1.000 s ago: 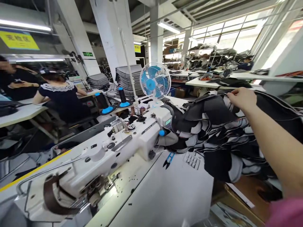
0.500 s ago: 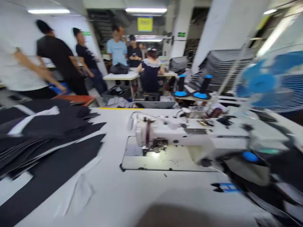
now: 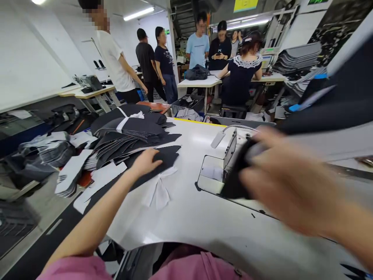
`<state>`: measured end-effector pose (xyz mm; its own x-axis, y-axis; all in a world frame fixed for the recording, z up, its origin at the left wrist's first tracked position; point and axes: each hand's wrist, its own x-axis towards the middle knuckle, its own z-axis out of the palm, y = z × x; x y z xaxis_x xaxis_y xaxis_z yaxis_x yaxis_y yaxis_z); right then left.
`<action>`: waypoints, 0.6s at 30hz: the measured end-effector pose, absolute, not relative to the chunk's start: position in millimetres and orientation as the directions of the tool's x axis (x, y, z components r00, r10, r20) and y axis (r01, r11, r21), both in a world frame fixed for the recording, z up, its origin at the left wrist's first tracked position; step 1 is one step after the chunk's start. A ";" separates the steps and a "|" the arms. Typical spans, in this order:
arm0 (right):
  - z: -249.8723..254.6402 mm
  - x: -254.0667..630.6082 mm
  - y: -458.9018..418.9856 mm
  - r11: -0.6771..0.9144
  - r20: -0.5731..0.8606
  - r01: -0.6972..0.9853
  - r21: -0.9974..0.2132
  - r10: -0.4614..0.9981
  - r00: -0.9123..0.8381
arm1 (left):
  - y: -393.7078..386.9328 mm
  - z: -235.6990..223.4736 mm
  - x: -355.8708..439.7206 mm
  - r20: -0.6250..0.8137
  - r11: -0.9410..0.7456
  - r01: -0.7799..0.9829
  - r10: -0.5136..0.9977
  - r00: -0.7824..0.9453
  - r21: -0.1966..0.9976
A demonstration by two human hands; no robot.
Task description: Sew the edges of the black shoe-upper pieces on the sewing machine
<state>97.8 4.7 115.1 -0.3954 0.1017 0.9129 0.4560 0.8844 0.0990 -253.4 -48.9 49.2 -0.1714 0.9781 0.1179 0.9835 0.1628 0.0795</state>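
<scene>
My left hand (image 3: 145, 161) reaches over the left of the white sewing table (image 3: 180, 217), fingers apart, resting on or just above a dark fabric panel (image 3: 170, 153). Beside it lies a stack of dark cut fabric pieces (image 3: 131, 130) with a white strip across it. A crumpled white cloth strip (image 3: 159, 192) lies just to the right of that hand. My right hand (image 3: 285, 182), smeared by motion, grips a dark fabric piece (image 3: 317, 105) raised in front of the sewing machine (image 3: 243, 134). The cloth hides most of the machine.
White cut pieces (image 3: 101, 181) lie left of the dark stack. Blue-handled snips (image 3: 351, 270) show at the lower right edge. Ahead, a person sits at another table (image 3: 201, 82), and several people stand nearby. A grey crate (image 3: 17, 225) is on the floor at left.
The view has swung to the left. Both my hands have come into view, the right one with a dark fabric piece lifted across the machine.
</scene>
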 end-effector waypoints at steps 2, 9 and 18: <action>104.3 78.0 -12.2 0.941 0.789 0.234 0.246 -0.055 -0.612 | -42.1 12.9 -242.3 0.097 0.181 0.982 0.978 -0.185 0.046; 3.0 2.6 -83.7 0.993 0.508 -0.103 0.061 -0.120 -0.853 | -16.9 -32.7 -261.5 0.261 0.254 0.966 0.930 -0.258 0.047; 41.3 -12.7 -37.3 0.992 0.258 -0.032 -0.125 0.001 -0.966 | 13.0 -8.4 -259.6 0.258 0.287 0.951 0.916 -0.307 0.111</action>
